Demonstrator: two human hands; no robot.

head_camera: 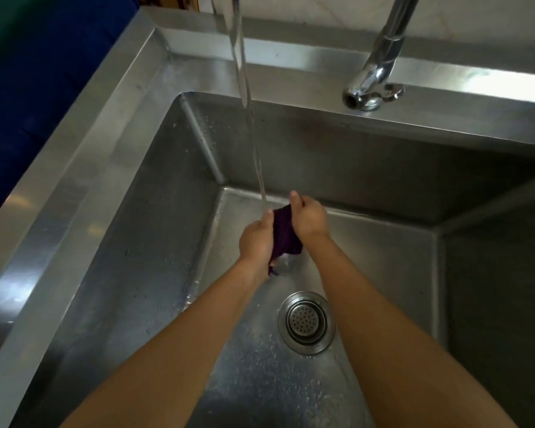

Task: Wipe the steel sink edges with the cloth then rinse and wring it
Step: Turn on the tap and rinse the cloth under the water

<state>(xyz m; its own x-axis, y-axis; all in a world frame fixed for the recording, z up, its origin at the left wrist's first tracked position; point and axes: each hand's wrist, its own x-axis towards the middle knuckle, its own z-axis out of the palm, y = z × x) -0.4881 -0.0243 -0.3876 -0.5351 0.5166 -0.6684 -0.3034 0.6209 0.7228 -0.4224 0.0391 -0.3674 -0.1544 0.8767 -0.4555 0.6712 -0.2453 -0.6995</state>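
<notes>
Starting at your far left, a dark blue surface [44, 88] is running along outside the steel sink [74, 180], and the sink's broad left rim is catching the light.

Moving inward, you are reaching both bare forearms down into the basin. Your left hand [255, 239] is curling its fingers round the left side of the cloth [286, 233], thumb pointing up.

Right above that thumb, a stream of water [244, 88] is falling from beyond the top of the view. It is landing where your left thumb and the cloth are meeting.

The cloth itself is dark purple. You are holding it bunched between your two hands, low in the basin toward the back wall, and a thin tail of it is hanging down beside your left wrist.

Next, your right hand [309, 220] is gripping the cloth's upper right side. Its fingers are wrapping round the fabric and the thumb is sticking up past the top of the bundle.

Below your hands, the round drain strainer [306, 321] is sitting in the basin floor between your forearms, nearer the right one. Droplets are clinging to the floor and walls around it.

Farthest right, a chrome faucet [380, 63] is standing on the back rim, its pipe rising out of view.
</notes>
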